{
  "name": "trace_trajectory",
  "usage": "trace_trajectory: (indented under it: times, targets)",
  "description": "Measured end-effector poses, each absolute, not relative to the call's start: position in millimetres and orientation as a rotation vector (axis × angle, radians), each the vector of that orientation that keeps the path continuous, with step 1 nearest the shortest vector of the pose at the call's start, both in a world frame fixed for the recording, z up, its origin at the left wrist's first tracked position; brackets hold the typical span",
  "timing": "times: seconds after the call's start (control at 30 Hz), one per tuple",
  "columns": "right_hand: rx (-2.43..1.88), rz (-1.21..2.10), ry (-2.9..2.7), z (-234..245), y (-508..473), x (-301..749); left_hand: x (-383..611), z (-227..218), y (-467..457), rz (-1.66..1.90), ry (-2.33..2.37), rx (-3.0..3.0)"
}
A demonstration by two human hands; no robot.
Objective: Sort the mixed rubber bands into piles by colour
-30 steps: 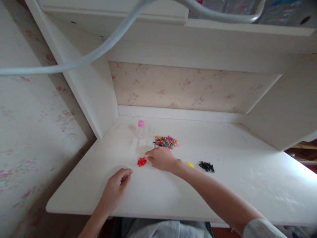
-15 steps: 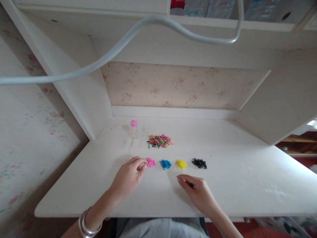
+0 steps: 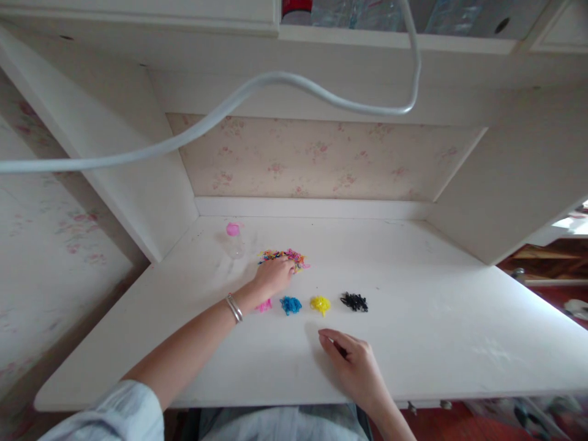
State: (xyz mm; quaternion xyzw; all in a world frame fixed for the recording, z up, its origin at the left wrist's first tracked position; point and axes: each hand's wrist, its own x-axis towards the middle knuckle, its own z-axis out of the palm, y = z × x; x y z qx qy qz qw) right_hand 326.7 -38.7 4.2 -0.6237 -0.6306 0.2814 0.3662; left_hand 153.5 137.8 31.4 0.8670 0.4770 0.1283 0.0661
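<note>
My left hand (image 3: pixel 274 275), with silver bangles at the wrist, reaches over a mixed pile of small coloured rubber bands (image 3: pixel 301 258). Its fingers are bent down into the near side of the pile, and whatever they pinch is hidden. Under that forearm, a pink heap of bands (image 3: pixel 264 305) is partly covered. To its right lie a blue heap (image 3: pixel 291 305), a yellow heap (image 3: pixel 320 304) and a black heap (image 3: pixel 354 301). My right hand (image 3: pixel 348 361) rests on the table below the yellow heap, thumb and fingertips together; anything between them is too small to make out.
A clear little bottle with a pink cap (image 3: pixel 233 230) stands left of the mixed pile on the white desk (image 3: pixel 413 343). A pale cable (image 3: pixel 220 113) crosses in front of the upper view. Side panels and an overhead shelf (image 3: pixel 395 41) enclose the desk.
My left hand has moved from beside the pink heap, forward and right, to the mixed pile. My right hand keeps about the same place and pose. The view has shifted slightly.
</note>
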Motion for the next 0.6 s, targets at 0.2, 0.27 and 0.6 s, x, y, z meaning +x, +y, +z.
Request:
trace_trajectory:
  times: [0.2, 0.27, 0.6]
  targets:
    - [-1.562, 0.727, -1.613, 2.5, -40.9, 326.9, 157.8, 25.8, 152.4, 0.323, 1.377, 2.679]
    - [-1.556, 0.732, -1.614, 2.7, -40.7, 327.1, 157.6, 25.3, 154.1, 0.311, 1.361, 2.689]
    - [-1.568, 0.726, -1.637, 1.5, -41.4, 328.0, 156.4, 29.0, 156.3, 0.408, 1.380, 2.622]
